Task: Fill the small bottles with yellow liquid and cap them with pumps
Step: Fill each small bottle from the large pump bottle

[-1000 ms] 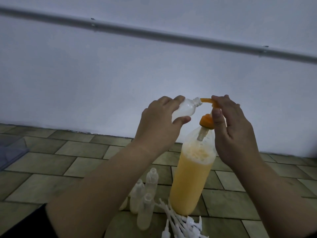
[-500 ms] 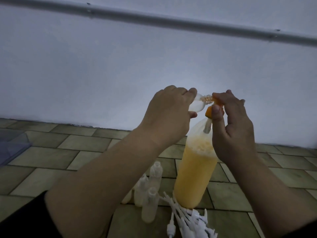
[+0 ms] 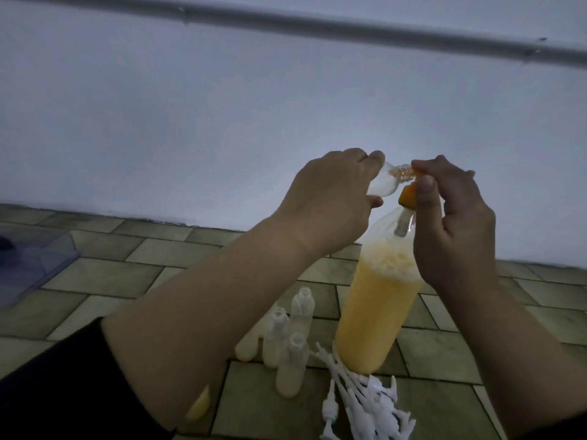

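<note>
Both hands have closed the gap: the left hand [image 3: 330, 198] grips the tilted small bottle [image 3: 162, 187] with its neck now against the orange spout [image 3: 418, 170] pinched by the right hand [image 3: 454, 223], so filling can begin.

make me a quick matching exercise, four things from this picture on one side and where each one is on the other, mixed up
Things
1. small clear bottle
2. big bottle of yellow liquid
3. white pumps
4. orange pump head

Places
A. lying in a heap on the floor tiles
B. held tilted in the left hand
C. standing upright on the floor
D. under the fingers of the right hand, on top of the big bottle

Pairs: 1-B, 2-C, 3-A, 4-D
</note>
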`<state>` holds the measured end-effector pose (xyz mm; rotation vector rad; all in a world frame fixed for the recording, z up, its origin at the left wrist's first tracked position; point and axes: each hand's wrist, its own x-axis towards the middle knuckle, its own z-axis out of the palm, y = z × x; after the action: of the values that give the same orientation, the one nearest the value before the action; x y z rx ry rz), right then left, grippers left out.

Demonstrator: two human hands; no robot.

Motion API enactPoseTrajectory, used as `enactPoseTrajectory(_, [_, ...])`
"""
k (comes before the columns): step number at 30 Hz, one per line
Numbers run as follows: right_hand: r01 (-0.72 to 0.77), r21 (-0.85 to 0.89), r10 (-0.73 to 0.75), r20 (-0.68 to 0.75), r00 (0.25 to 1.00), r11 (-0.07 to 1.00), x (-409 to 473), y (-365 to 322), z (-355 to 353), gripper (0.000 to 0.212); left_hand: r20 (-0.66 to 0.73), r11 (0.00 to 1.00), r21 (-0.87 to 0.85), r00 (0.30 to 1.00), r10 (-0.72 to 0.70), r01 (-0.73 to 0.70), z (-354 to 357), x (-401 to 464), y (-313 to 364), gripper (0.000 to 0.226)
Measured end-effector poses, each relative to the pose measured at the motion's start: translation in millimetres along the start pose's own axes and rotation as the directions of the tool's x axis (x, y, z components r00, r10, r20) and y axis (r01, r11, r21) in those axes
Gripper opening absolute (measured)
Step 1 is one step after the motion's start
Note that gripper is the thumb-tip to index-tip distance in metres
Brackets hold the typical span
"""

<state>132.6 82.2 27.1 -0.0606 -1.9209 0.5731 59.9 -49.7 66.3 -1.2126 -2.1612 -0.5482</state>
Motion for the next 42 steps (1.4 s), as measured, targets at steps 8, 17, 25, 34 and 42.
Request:
enactPoseTrajectory(8, [0.001, 0.010, 0.000, -0.015, 1.000, 1.000, 9, -4, -8, 0.043, -0.013, 1.000, -0.018, 1.000, 0.017, -0.017, -12, 8, 1, 0.041])
enactPoseTrajectory(17, [0.027, 0.019, -0.028, 0.041, 0.999, 0.999, 12, -9, -27, 0.046, 0.016, 0.999, 0.036, 0.999, 0.034, -0.035, -20, 9, 9, 0.042])
enactPoseTrajectory(25, [0.032, -0.013, -0.032, -0.040, 0.999, 0.999, -7, 2, -9, 0.035, 0.035, 0.999, -0.010, 0.998, 0.045, -0.045, -6, 1, 8, 0.042])
enactPoseTrajectory(34, [0.058, -0.027, -0.059, -0.050, 0.997, 0.998, 5, -9, -17, 0.045, -0.016, 0.998, 0.021, 0.998, 0.060, -0.060, -19, 7, 9, 0.045])
enactPoseTrajectory(42, [0.021, -0.081, -0.021, -0.006, 1.000, 0.997, -6, 2, -6, 0.051, 0.055, 0.999, 0.020, 0.997, 0.047, -0.048, -12, 1, 8, 0.046])
